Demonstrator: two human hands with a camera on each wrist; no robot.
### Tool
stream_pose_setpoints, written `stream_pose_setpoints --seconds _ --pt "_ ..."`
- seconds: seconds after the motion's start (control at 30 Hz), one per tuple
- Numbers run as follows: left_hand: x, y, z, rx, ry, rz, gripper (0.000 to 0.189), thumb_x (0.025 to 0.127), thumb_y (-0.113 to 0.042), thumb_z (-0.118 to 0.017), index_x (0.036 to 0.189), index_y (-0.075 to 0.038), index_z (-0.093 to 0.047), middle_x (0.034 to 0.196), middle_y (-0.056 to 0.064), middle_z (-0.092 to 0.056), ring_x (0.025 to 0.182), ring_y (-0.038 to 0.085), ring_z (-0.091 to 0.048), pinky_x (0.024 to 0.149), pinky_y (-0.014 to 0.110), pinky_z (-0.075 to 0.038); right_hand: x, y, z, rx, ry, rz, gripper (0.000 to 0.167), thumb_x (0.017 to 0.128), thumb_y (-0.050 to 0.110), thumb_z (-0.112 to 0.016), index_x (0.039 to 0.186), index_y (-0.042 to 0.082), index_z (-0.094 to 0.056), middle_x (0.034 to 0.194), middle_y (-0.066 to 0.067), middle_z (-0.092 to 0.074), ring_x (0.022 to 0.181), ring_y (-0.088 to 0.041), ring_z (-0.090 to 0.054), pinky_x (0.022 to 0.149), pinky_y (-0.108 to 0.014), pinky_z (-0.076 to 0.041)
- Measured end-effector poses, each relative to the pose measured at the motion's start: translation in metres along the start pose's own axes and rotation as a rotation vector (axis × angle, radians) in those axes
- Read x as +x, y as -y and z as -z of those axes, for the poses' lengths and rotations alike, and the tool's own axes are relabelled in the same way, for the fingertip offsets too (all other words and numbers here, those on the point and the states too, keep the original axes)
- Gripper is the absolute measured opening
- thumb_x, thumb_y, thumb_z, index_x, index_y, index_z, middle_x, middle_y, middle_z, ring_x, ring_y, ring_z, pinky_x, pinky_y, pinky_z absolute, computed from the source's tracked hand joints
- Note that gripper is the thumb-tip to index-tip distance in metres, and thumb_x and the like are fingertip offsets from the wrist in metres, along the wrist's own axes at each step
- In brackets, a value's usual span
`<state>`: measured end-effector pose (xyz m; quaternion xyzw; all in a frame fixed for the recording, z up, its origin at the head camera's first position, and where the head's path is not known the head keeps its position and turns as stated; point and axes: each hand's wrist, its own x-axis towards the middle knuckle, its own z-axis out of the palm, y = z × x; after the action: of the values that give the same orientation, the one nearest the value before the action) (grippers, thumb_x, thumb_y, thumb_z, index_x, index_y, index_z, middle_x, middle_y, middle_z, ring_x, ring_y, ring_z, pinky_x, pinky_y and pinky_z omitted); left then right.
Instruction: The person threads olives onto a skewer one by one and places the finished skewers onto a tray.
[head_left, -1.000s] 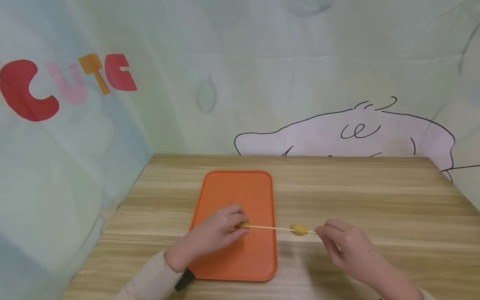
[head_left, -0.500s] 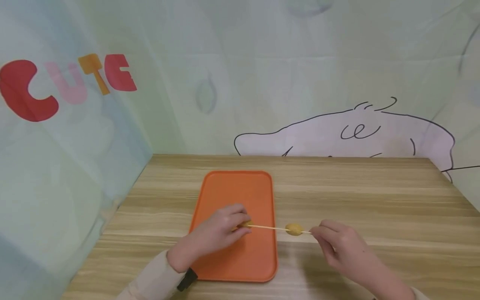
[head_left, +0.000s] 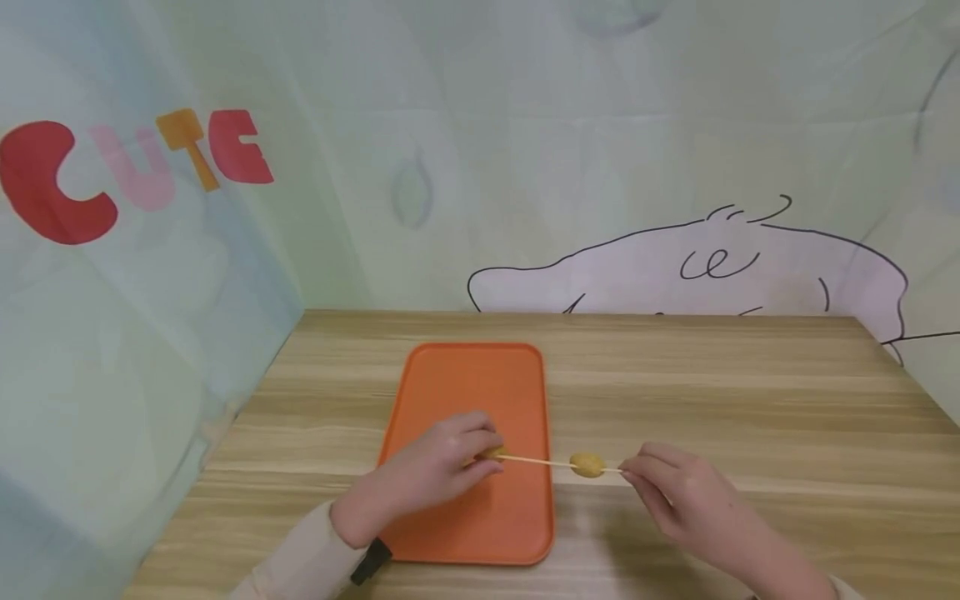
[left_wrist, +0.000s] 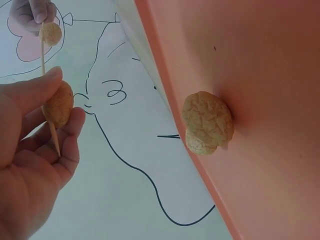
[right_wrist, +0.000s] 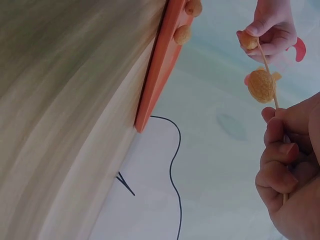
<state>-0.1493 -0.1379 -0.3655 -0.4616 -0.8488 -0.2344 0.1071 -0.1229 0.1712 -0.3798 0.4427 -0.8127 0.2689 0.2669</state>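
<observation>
Over the orange tray (head_left: 517, 525), my left hand (head_left: 442, 462) pinches a golden-brown fried puff (left_wrist: 59, 104), like a tofu puff with wrinkled skin, between thumb and fingers. A thin wooden skewer (head_left: 536, 460) runs out of that puff, and its pointed tip shows below it in the left wrist view. A second fried puff (head_left: 587, 465) sits on the skewer near my right hand (head_left: 686, 496), with a stretch of bare stick between the two. The fingertips of my right hand pinch the skewer just behind this second puff; the stick's rear end lies within the curled fingers.
Two loose fried puffs (left_wrist: 207, 117) lie on the tray, as seen in the left wrist view; my left hand hides them from the head view. The tray rests on a wood-grain table (head_left: 712, 383). A printed cloth backdrop (head_left: 600, 150) hangs behind and to the left.
My right hand, with the skewer and the second puff, has moved slightly left toward my left hand. My left hand has stayed nearly in place, its pinch kept.
</observation>
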Motion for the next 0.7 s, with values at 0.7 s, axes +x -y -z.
stream_pose_setpoints --seconds 0.7 --pt "0.006 -0.002 -0.006 0.117 -0.037 -0.048 0.016 0.083 -0.012 -0.075 0.094 -0.001 -0.071 0.087 0.0 -0.056 0.075 0.011 -0.051 0.066 0.018 -0.046 0.002 0.0 -0.012 -0.021 -0.039 0.01 0.043 0.104 0.025 -0.037 0.083 0.005 -0.068 0.072 0.008 -0.055 0.063 0.003 -0.043 0.056 -0.008 -0.04"
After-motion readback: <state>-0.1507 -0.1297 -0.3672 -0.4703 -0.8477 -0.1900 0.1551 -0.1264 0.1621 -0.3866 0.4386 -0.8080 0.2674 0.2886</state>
